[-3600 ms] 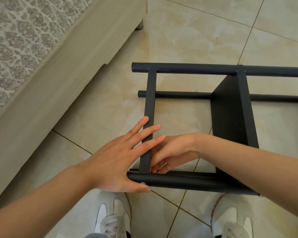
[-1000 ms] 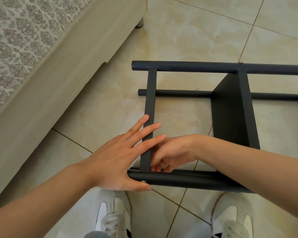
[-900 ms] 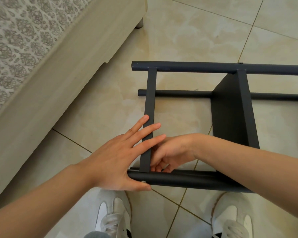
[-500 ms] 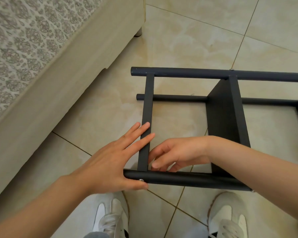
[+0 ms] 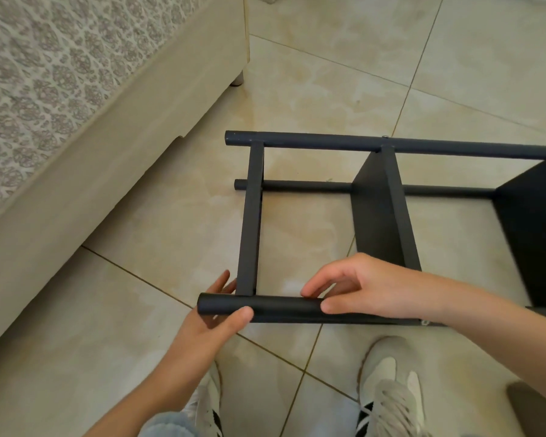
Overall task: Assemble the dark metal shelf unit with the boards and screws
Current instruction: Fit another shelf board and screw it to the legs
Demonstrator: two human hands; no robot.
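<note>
Head view: left hand (image 5: 212,324) and right hand (image 5: 371,291) grip the near tube (image 5: 284,305) of the shelf unit (image 5: 379,216).

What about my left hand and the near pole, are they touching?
Touching. The head view shows the left hand gripping the near pole at its end, curled round it from below.
</note>
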